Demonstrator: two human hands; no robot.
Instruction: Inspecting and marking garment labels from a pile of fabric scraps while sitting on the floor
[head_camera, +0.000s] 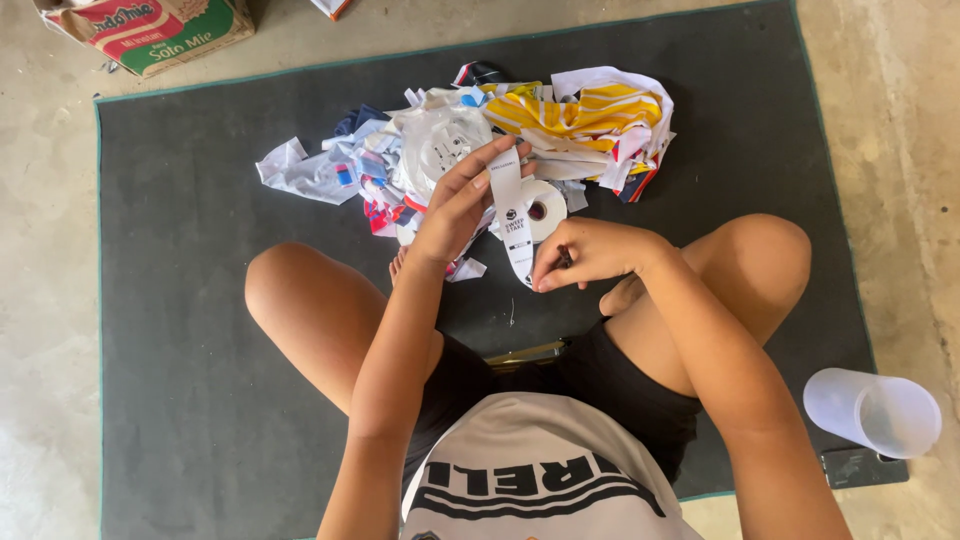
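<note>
While the left hand (462, 200) pinches the far end of a white printed label strip (512, 215) and the right hand (590, 253) grips its near end, the roll (545, 208) beside the scrap pile (500, 135) on the dark mat (200, 250) looks largely unspent.

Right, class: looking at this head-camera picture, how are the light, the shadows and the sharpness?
Head view: soft, even daylight; only faint shadows under the legs on the dark mat; no strong glare, though the clear plastic cup looks hazy; left hand, right hand and white label strip are sharp; slight wide-angle stretch at the edges.
</note>
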